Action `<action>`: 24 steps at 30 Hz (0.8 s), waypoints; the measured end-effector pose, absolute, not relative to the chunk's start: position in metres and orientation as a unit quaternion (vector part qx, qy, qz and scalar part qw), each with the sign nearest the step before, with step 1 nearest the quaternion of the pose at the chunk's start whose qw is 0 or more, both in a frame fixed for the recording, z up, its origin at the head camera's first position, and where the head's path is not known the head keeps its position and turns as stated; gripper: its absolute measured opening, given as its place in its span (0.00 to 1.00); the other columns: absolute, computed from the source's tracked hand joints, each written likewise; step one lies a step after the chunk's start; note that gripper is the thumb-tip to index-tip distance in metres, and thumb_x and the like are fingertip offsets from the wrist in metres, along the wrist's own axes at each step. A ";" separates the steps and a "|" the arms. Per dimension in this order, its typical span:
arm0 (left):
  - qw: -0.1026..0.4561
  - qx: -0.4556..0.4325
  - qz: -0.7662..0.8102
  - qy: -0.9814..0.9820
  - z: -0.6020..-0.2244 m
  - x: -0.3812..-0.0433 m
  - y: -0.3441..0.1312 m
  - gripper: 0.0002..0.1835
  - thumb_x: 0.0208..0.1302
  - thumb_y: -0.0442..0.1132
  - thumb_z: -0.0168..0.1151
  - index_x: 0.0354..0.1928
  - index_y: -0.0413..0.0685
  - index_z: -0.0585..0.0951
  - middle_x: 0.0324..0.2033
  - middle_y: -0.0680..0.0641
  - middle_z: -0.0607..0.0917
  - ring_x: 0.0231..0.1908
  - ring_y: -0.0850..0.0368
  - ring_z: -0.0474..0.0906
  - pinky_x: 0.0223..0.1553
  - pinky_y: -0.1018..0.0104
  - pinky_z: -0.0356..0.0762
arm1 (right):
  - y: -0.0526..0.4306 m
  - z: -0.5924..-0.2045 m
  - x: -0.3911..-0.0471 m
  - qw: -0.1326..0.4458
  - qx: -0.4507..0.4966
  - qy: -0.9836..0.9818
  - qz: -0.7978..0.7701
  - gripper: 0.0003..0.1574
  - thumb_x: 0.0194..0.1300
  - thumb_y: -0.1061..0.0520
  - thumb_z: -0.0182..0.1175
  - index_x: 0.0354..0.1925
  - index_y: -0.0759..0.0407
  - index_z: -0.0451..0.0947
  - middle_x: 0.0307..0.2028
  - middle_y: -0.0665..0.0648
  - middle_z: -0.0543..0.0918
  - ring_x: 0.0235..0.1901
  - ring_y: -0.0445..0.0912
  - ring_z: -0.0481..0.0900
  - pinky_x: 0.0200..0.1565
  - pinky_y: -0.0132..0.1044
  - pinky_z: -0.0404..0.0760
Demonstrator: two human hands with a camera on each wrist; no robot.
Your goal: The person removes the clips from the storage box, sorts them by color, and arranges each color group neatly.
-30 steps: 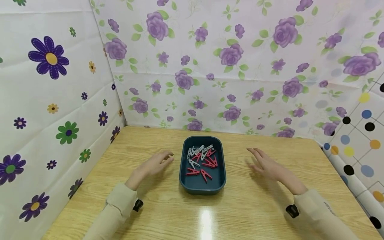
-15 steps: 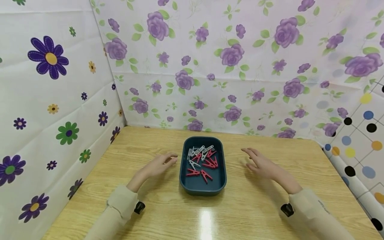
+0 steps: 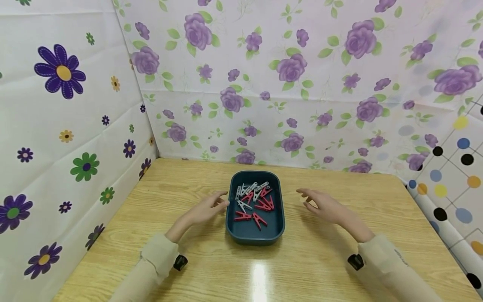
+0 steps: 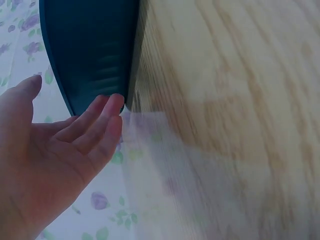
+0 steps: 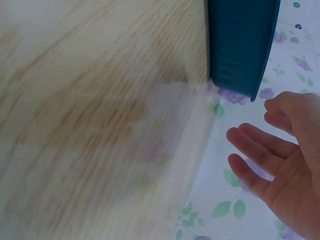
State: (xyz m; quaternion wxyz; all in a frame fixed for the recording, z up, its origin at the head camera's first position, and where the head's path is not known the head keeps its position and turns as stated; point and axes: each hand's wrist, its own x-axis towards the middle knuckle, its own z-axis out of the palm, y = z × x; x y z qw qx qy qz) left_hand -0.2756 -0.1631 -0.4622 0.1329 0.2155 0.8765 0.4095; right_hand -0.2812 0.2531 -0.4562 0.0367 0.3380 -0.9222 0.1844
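Note:
A dark teal rectangular tray [image 3: 255, 239] stands on the wooden table with several clothespins in it. White clothespins [image 3: 243, 206] are bunched mostly toward its far end, and red clothespins [image 3: 258, 220] lie among and in front of them. My left hand [image 3: 203, 211] is at the tray's left side, fingertips close to the rim; whether they touch it I cannot tell. In the left wrist view its fingers are loosely bent beside the tray wall [image 4: 90, 55]. My right hand [image 3: 326, 206] hovers to the right, apart from the tray, fingers relaxed and holding nothing.
The light wooden table [image 3: 309, 260] extends around the tray on all sides. Behind it hangs a white cloth with purple roses [image 3: 290, 67]. Flower-patterned cloth [image 3: 86, 126] borders the left, and a dotted cloth [image 3: 449, 184] the right.
Both hands have moved inward toward the tray, the left one rightward up to the rim, the right one leftward. The tray and clothespins have stayed in place.

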 end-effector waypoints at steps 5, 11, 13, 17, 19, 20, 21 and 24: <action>0.144 0.221 0.418 0.869 -0.462 -0.274 -0.159 0.35 0.73 0.55 0.49 0.73 0.43 0.57 0.56 0.38 0.79 0.48 0.49 0.82 0.53 0.50 0.77 | 0.245 -0.452 -0.280 0.037 0.342 -0.921 0.183 0.25 0.71 0.60 0.55 0.65 0.59 0.68 0.52 0.63 0.82 0.43 0.49 0.84 0.40 0.42 0.82; 0.138 0.218 0.411 0.874 -0.464 -0.273 -0.156 0.33 0.74 0.50 0.50 0.73 0.44 0.57 0.54 0.40 0.79 0.46 0.53 0.81 0.48 0.55 0.79 | 0.235 -0.449 -0.279 0.053 0.350 -0.917 0.183 0.21 0.70 0.60 0.55 0.60 0.58 0.73 0.52 0.59 0.83 0.44 0.48 0.84 0.42 0.43 0.82; 0.134 0.216 0.409 0.876 -0.466 -0.273 -0.155 0.31 0.74 0.47 0.51 0.73 0.44 0.57 0.52 0.41 0.80 0.44 0.54 0.81 0.46 0.57 0.80 | 0.232 -0.448 -0.279 0.059 0.352 -0.916 0.184 0.20 0.70 0.60 0.56 0.59 0.58 0.74 0.52 0.59 0.83 0.45 0.48 0.83 0.44 0.44 0.82; 0.125 0.214 0.413 0.876 -0.467 -0.273 -0.154 0.30 0.74 0.45 0.51 0.72 0.42 0.58 0.49 0.41 0.81 0.42 0.55 0.81 0.42 0.60 0.80 | 0.226 -0.447 -0.278 0.067 0.357 -0.914 0.182 0.19 0.70 0.60 0.56 0.58 0.56 0.76 0.51 0.58 0.83 0.46 0.48 0.83 0.47 0.45 0.82; 0.123 0.212 0.418 0.875 -0.466 -0.273 -0.153 0.29 0.74 0.43 0.51 0.72 0.41 0.59 0.48 0.40 0.80 0.40 0.55 0.81 0.40 0.61 0.80 | 0.223 -0.446 -0.278 0.069 0.361 -0.912 0.182 0.19 0.70 0.60 0.56 0.58 0.57 0.76 0.51 0.58 0.83 0.47 0.48 0.83 0.48 0.46 0.81; 0.121 0.213 0.419 0.874 -0.466 -0.273 -0.152 0.29 0.74 0.43 0.51 0.72 0.40 0.59 0.47 0.40 0.80 0.40 0.54 0.81 0.39 0.61 0.79 | 0.221 -0.445 -0.278 0.069 0.363 -0.911 0.183 0.19 0.70 0.60 0.56 0.58 0.57 0.76 0.51 0.57 0.83 0.47 0.48 0.83 0.47 0.46 0.81; 0.118 0.213 0.419 0.875 -0.466 -0.273 -0.152 0.29 0.74 0.42 0.51 0.71 0.39 0.59 0.46 0.40 0.80 0.39 0.54 0.80 0.38 0.62 0.79 | 0.220 -0.444 -0.278 0.068 0.364 -0.910 0.187 0.19 0.70 0.60 0.56 0.58 0.58 0.76 0.51 0.57 0.83 0.47 0.49 0.83 0.47 0.46 0.81; 0.113 0.212 0.424 0.873 -0.465 -0.271 -0.151 0.28 0.74 0.40 0.51 0.71 0.39 0.60 0.43 0.41 0.81 0.37 0.52 0.80 0.35 0.63 0.77 | 0.216 -0.441 -0.277 0.064 0.367 -0.909 0.188 0.19 0.70 0.60 0.56 0.58 0.58 0.76 0.51 0.57 0.83 0.46 0.48 0.83 0.48 0.46 0.82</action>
